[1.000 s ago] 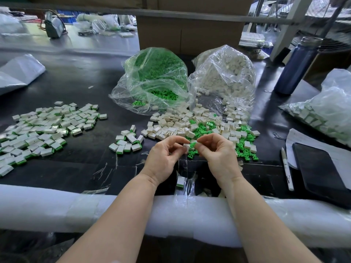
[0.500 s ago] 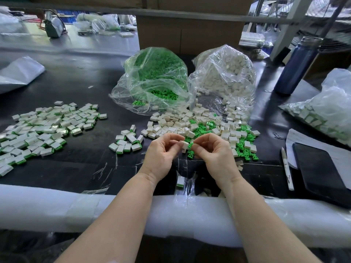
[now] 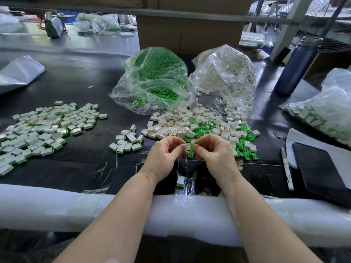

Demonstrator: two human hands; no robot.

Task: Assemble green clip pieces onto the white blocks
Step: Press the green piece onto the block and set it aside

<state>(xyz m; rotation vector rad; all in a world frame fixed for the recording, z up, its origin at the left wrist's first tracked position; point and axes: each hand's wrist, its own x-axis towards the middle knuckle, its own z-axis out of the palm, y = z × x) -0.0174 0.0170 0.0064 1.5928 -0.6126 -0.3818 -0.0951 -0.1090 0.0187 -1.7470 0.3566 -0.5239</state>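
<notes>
- While the forearms rest on the white foam pad (image 3: 57, 205) at the table's near edge, both hands meet just beyond it, above the black table (image 3: 79, 88).
- The left hand (image 3: 165, 158) pinches a small white block (image 3: 188, 147) between thumb and fingertips; the right hand (image 3: 214, 156) pinches a green clip (image 3: 192, 144) against the block's right side, so both are grasping.
- Block and clip are touching, raised off the table, just nearer the pad than the loose pile of parts (image 3: 205, 128).
- Both pieces look like light, stiff moulded plastic, so they should need little force, though their smallness and smooth faces could let them slip or twist.
- A sensible hold seems to be the block's flat faces, leaving its open side free, and the clip's outer end, leaving its prongs free.
- The clip's long axis appears to stand roughly upright beside the block; which way its prongs point is too small to tell.
- Finished blocks (image 3: 47, 130) with green edges lie farther from the pad, to the left; two clear bags, one of green clips (image 3: 155, 76) and one of white blocks (image 3: 226, 73), sit farthest from it.
</notes>
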